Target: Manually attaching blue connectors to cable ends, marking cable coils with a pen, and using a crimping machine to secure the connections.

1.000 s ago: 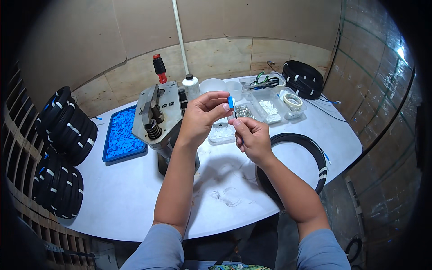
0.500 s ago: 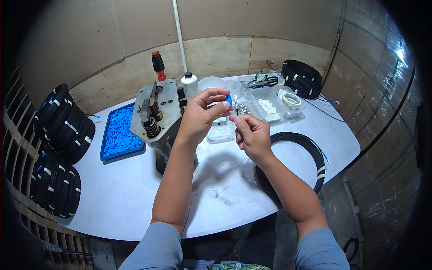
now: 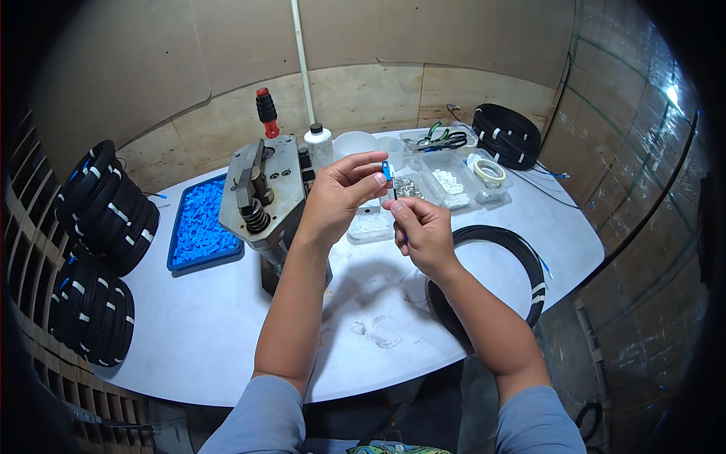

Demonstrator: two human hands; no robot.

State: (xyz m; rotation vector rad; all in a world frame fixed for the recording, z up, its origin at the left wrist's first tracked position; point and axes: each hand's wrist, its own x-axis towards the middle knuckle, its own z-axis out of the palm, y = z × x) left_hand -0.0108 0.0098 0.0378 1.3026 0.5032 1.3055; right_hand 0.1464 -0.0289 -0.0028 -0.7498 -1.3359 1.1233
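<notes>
My left hand (image 3: 339, 193) pinches a small blue connector housing (image 3: 386, 170) between thumb and fingers, above the middle of the table. Close beside it, my right hand (image 3: 423, 231) is closed on a thin black cable (image 3: 395, 194), its end pointing up. The cable's white tip (image 3: 392, 173) lies right against the housing; whether it sits inside cannot be made out. Many similar blue housings fill a blue tray (image 3: 175, 253) on the left. A coil of black cable (image 3: 538, 299) rests on the table by my right forearm.
A metal press (image 3: 280, 181) with a red-and-black handle stands left of my hands. Behind them are a white bottle (image 3: 319, 144) and clear bins (image 3: 454, 198) of small white and metal parts. Pliers (image 3: 446, 140), a tape roll (image 3: 490, 171) and more cable coils (image 3: 507, 135) lie around.
My right hand has shifted slightly left, bringing the cable's white tip from beside the blue housing up against it. The left hand has turned the housing a little.
</notes>
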